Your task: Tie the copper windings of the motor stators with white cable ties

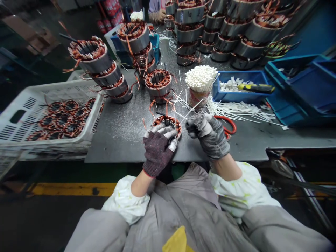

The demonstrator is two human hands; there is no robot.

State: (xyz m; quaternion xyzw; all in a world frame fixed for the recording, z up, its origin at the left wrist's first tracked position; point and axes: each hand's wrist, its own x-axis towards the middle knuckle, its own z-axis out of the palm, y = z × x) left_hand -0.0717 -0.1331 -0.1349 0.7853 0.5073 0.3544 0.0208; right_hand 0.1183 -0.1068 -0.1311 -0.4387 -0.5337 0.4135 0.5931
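My left hand point(159, 148), in a dark maroon glove with pale taped fingertips, lies spread over the near side of a copper-wound ring point(174, 122) on the grey table. To the right of that ring, my right hand point(208, 134) in a grey glove is raised with its fingers curled together. A thin white stick point(181, 115) runs up to its fingers; whether they pinch it is hard to make out. Just behind my right hand lie red-handled scissors point(229, 124). A wound metal ring point(159, 84) stands upright beyond the one under my left hand.
Stacks of wound rings point(112, 77) rise at the left and far side. A white crate point(89, 134) holds several coils. Cup of white sticks point(201, 84), blue tray point(240, 94) with a yellow-black tool point(256, 88), and teal bins point(288, 105) stand right. Another person's hand point(159, 15) shows behind.
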